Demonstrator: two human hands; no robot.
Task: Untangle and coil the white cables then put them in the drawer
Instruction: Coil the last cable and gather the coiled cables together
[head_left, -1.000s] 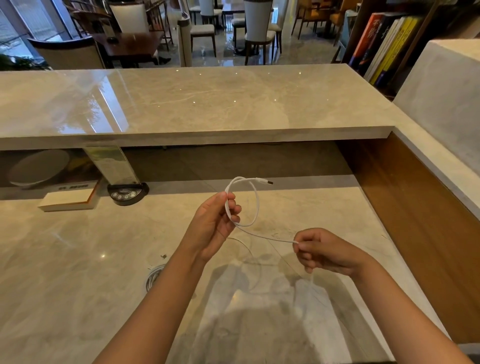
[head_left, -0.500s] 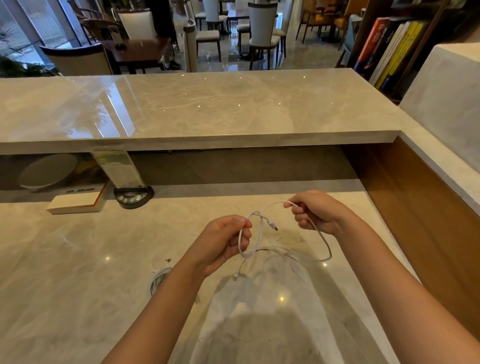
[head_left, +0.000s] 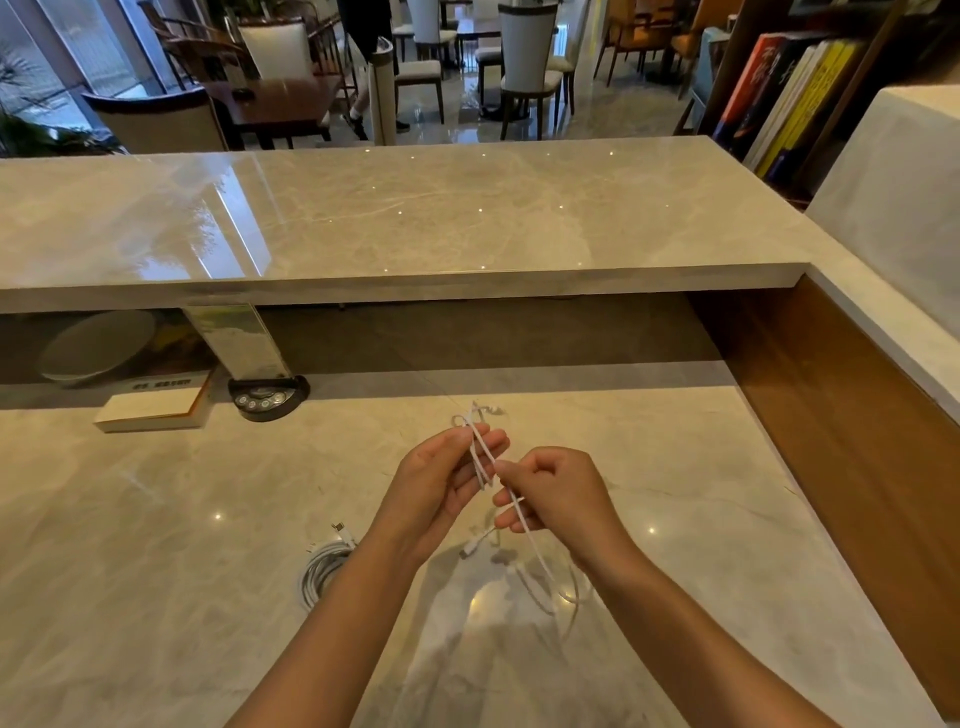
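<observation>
A glossy pale marble worktop (head_left: 156, 597) sits below a raised marble ledge, with a dining room beyond. Above its centre, the left hand (head_left: 436, 486) pinches gathered loops of a thin white charging cable (head_left: 480, 457), and the right hand (head_left: 558, 493) at its 3 o'clock is curled round a strand, slack hanging toward 5 o'clock. A loosened grip could let the loops spring apart or the dangling plug snag. A coiled white cable bundle (head_left: 322, 569) lies at 8 o'clock. No drawer is visible.
</observation>
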